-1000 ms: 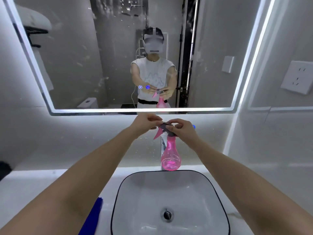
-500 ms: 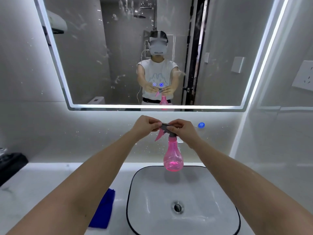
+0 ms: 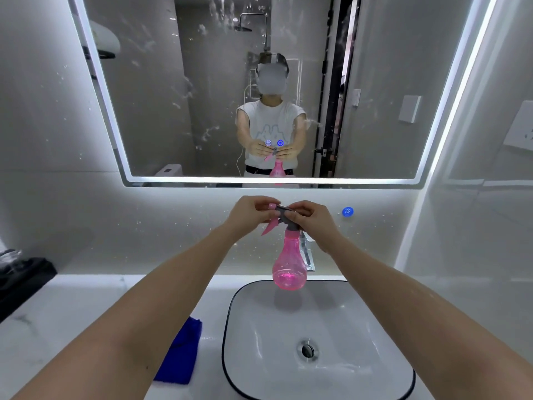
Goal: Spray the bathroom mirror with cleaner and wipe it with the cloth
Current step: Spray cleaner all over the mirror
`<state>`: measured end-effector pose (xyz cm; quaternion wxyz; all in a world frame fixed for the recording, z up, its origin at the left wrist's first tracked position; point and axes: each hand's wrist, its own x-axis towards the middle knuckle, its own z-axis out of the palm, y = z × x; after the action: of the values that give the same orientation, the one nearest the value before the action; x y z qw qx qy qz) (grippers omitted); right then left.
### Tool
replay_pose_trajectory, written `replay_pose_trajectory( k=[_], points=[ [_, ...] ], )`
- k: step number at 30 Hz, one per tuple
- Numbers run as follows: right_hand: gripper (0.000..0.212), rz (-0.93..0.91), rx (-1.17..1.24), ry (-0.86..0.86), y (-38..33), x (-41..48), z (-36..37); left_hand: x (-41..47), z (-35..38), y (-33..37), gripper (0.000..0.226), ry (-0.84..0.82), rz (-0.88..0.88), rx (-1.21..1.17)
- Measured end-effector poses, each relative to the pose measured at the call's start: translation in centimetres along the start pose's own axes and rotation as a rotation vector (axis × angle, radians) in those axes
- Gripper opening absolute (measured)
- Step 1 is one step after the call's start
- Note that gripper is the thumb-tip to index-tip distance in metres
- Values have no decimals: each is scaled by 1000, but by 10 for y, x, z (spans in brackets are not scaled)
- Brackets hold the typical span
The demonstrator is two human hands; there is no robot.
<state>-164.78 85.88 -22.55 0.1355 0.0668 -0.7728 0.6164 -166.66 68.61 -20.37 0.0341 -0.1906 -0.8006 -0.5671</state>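
A pink spray bottle (image 3: 288,264) with a grey head hangs above the back of the sink. My right hand (image 3: 310,219) grips its grey head and neck. My left hand (image 3: 253,210) pinches the nozzle tip at the front of the head, with the pink trigger pointing down-left below it. The lit-edged mirror (image 3: 178,82) fills the wall ahead and carries white smears and droplets. A folded blue cloth (image 3: 181,353) lies on the counter left of the sink, partly hidden by my left forearm.
A white basin (image 3: 317,336) with a black rim and a metal drain sits in the white counter (image 3: 66,307). A black object (image 3: 20,275) lies at the far left. The faucet is mostly hidden behind the bottle. A blue round button (image 3: 347,211) glows on the wall.
The view has shifted so the mirror, sink and cloth sit further right and more of the cloth shows. Both hands stay on the sprayer head; the left fingers now sit at the nozzle tip.
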Motion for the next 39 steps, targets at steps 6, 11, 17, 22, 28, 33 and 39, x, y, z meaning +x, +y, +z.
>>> replay_pose_trajectory(
  k=[6, 11, 17, 22, 28, 33, 39],
  points=[
    [11, 5, 6, -34, -1, 2, 2, 1, -6, -2, 22, 3, -11, 1],
    [10, -10, 16, -50, -5, 4, 3, 2, -9, 4, 24, 8, -22, 6],
    [14, -33, 108, -23, -19, 14, 4, -6, -10, -9, 68, -191, -209, -3],
    [12, -39, 204, 27, -31, 27, 16, -32, -2, -39, 68, -359, -308, 113],
    [13, -64, 225, 39, -34, 31, 46, -41, -25, -35, 64, -315, -339, 4],
    [29, 76, 336, -212, -44, 29, 64, -50, -51, -31, 54, -327, -365, -13],
    [63, 214, 558, -479, -47, 27, 69, -63, -69, -32, 50, -356, -394, -145]
  ],
)
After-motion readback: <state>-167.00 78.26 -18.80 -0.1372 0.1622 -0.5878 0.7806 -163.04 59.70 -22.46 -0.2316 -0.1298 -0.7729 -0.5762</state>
